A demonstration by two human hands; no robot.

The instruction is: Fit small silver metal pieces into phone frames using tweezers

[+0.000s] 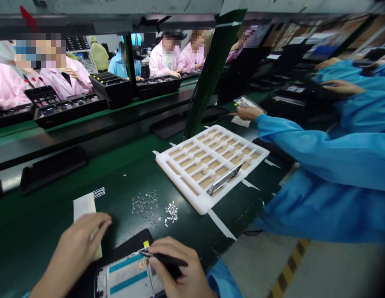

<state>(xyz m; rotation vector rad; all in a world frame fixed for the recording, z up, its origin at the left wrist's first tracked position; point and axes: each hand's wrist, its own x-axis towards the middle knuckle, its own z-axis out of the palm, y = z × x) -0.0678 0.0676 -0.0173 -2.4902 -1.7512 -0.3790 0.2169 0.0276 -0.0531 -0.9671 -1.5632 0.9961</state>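
Observation:
My right hand [175,269] is closed round black tweezers [164,258], whose tip rests on an open device panel [127,277] with teal strips at the bottom edge of the view. My left hand [76,248] lies on the green bench with its fingers over a white paper strip [83,207]. Just beyond the panel lie two small heaps of tiny metal parts [151,207].
A white foam tray [211,165] with several slots, a metal piece [225,179] lying in it, sits at the centre right. A co-worker in a blue coat [328,165] reaches across holding a phone [246,103]. Black trays [71,107] and people in pink coats line the far side.

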